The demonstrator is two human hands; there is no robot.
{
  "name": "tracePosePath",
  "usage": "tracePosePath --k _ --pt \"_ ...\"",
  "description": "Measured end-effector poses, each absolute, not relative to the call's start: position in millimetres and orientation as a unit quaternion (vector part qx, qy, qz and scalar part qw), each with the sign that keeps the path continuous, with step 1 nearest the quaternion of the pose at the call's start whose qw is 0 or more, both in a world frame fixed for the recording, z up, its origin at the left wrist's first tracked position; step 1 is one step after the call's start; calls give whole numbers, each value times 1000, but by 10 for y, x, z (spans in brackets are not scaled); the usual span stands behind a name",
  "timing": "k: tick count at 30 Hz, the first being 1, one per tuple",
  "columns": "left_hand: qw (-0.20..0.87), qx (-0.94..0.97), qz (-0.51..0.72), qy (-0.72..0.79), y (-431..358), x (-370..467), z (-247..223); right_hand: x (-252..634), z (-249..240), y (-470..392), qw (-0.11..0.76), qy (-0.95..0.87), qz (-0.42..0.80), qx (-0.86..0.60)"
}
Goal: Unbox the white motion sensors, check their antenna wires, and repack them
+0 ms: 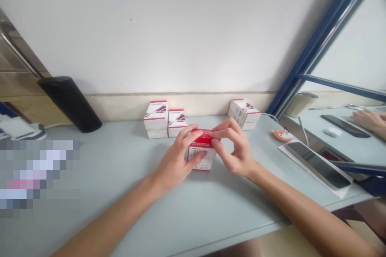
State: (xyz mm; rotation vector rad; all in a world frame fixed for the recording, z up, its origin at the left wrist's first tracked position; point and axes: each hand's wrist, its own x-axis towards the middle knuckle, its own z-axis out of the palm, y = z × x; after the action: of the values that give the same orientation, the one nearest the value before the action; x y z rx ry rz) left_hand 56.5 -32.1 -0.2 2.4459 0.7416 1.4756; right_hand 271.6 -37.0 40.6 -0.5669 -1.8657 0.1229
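Observation:
A small white-and-red cardboard box (208, 162) marked "DETECTOR" stands on the grey table in front of me. Around its left side my left hand (177, 156) is wrapped, thumb on the printed front and fingers at the red top. At the box's upper right, my right hand (233, 148) pinches the edge of the red top flap between thumb and fingers. Whether the flap is fully closed is hidden by my fingers.
By the wall stand a white box (156, 122), a smaller box (177, 122) and more boxes (251, 118) to the right. A black bottle (70, 104) is left. A phone (316, 164) and an orange dog-face item (282, 134) lie right, near a blue-framed partition (343, 86). Another person's hand (366, 120) shows beyond it.

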Motion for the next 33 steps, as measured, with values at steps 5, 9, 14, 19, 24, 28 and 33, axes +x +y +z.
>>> tracePosePath --k 5,9,14,19,24,28,33 --pt "113 824 498 246 -304 554 -3 2697 416 -378 563 -787 43 -248" --pt "124 822 500 243 -308 558 -16 2684 439 -399 571 -780 38 -251" --pt "147 819 502 238 -314 568 -44 2703 450 -414 567 -784 43 -250" --pt "150 821 499 232 -308 553 -34 2777 429 -365 542 -807 57 -229" --pt "147 826 496 224 -324 542 -25 2834 424 -332 504 -838 50 -201" --pt "152 800 526 246 -298 579 -65 2810 320 -307 490 -832 87 -247" --pt "211 627 667 345 -175 605 -126 2752 98 -262 402 -819 246 -328"
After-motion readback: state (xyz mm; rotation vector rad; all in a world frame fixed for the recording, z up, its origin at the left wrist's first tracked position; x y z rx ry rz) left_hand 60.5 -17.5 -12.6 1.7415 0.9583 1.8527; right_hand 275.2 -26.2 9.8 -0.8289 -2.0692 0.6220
